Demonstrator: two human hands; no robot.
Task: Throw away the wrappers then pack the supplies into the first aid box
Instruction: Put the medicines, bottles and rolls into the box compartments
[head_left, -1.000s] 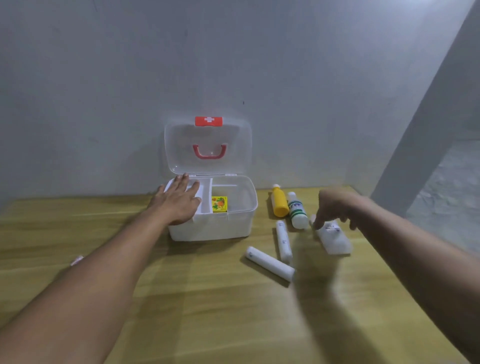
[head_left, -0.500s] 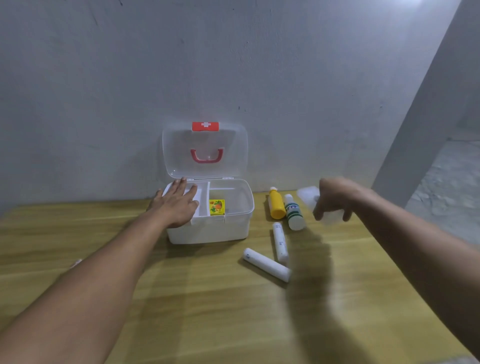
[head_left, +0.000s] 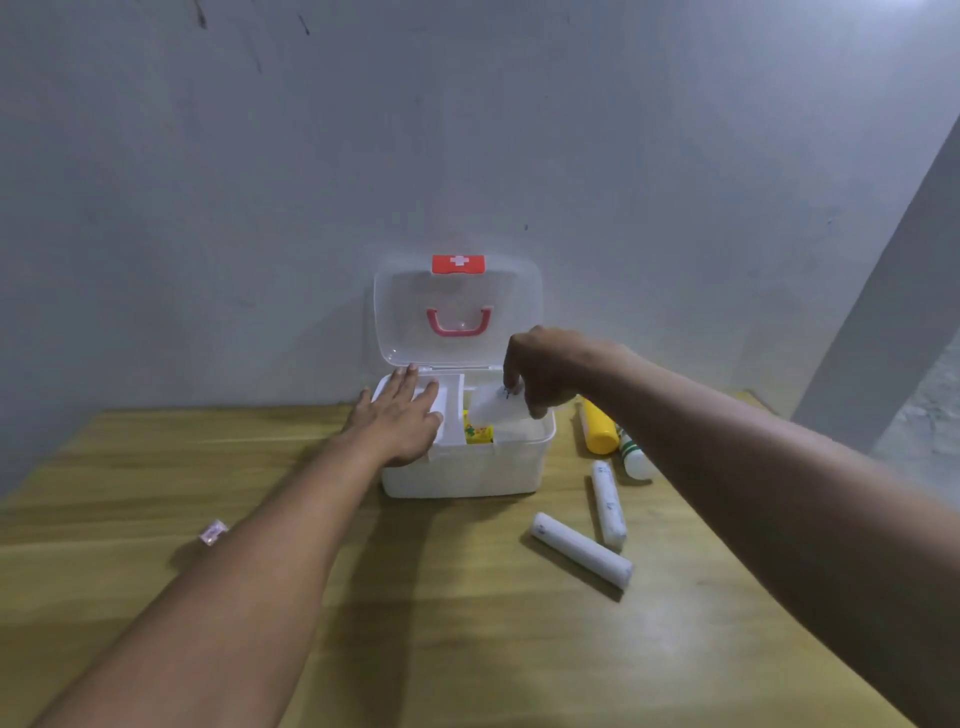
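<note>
Head view. We see the box at the far middle of the table, against the wall, lid upright and open. The lid carries a red latch at its 12 o'clock edge and a red handle at centre.

Left hand: fingers spread flat, palm down, resting on the box's left rim and the tray inside. It holds nothing; it presses on the box.

Right hand: over the box's right compartment, fingers curled down and pinching a white packet. The packet hangs tilted, its lower end inside the box opening, just above a yellow carton that sits in the compartment next to the tray wall. Whether the packet touches the carton, we cannot tell.

On the table, at 3 o'clock from the box: a yellow bottle lying down, just beside the box's right wall. A white bottle with green marking lies just beside it, partly hidden by the right forearm.

At 4 to 5 o'clock from the box: two white rolls. Roll A points roughly towards 12. Roll B lies slantwise nearer us, its far end near roll A's near end.

At 8 o'clock from the box, well apart: a small pinkish wrapper, just beside the left forearm.
</note>
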